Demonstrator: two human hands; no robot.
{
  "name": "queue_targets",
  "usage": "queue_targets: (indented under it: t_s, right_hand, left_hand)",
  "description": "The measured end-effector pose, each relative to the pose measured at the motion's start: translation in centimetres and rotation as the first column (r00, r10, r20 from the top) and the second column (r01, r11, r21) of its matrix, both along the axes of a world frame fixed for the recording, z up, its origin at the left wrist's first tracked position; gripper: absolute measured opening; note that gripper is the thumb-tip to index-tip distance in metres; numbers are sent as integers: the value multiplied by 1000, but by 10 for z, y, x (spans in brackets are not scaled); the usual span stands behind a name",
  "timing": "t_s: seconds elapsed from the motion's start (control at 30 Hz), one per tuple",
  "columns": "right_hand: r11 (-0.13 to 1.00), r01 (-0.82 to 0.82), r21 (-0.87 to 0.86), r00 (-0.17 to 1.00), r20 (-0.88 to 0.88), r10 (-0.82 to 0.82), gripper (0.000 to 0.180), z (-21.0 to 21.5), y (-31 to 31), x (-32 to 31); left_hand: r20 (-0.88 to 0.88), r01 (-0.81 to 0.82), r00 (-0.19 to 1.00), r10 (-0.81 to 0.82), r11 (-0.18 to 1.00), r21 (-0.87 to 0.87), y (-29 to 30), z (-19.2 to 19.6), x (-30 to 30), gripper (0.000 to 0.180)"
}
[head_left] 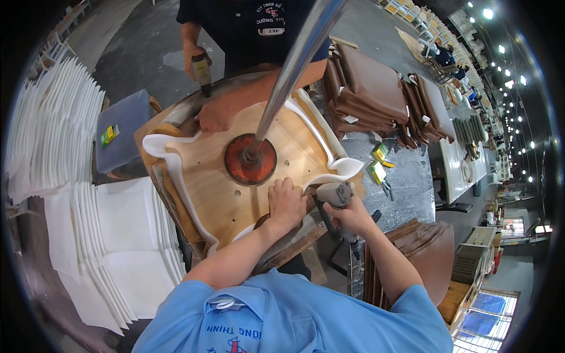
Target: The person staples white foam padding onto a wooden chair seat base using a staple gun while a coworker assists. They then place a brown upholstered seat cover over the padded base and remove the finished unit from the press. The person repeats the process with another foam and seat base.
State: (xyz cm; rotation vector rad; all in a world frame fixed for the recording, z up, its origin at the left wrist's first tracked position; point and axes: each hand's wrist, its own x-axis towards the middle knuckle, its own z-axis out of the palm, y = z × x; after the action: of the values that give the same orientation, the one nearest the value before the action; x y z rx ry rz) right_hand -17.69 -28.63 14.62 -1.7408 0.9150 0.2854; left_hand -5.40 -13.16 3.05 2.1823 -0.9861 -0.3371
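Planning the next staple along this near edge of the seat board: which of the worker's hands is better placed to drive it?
Right. The right hand already grips the staple gun at the seat board edge; the left hand lies flat, pressing the white fabric down beside it.

Red disc (250,159) sits on the wooden board (220,188); stacked sheets (123,247) left; cushions (376,88) behind right.

**Both arms reaching forward, hands side by side**

Left forearm comes up from the lower edge, bare below a blue short sleeve, wrist pretty straight. Left hand (286,202) lies palm down, fingers curled a bit and pressed flat. Right arm angles in from the lower right, elbow bent. Right hand (352,216) is closed in a fist-like grip, knuckles up, just beside the left.
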Motion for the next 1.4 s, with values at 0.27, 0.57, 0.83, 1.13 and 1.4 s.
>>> queue_targets:
  t_s: [0.27,0.57,0.83,1.13,1.4]
  right_hand:
    - [998,-55,-27,997,-58,54,31,-1,-5,25]
    - [976,-194,-100,968,-182,174,40,-3,-6,35]
    - [955,-233,-181,972,-54,227,36,-1,-2,43]
    - [992,-116,-56,989,-100,110,35,5,2,23]
    - [986,-158,-47,983,-100,153,39,3,3,28]
  left_hand:
    - [-70,-48,996,50,998,31,-4,-4,0,20]
    - [-69,-76,995,73,996,-49,-4,-11,-4,18]
    - [-8,12,1000,-12,1000,9,3,-9,2,22]
    - [-107,-25,994,24,1000,-16,6,-9,4,16]
    - [-112,-16,994,12,999,-40,6,-14,2,15]
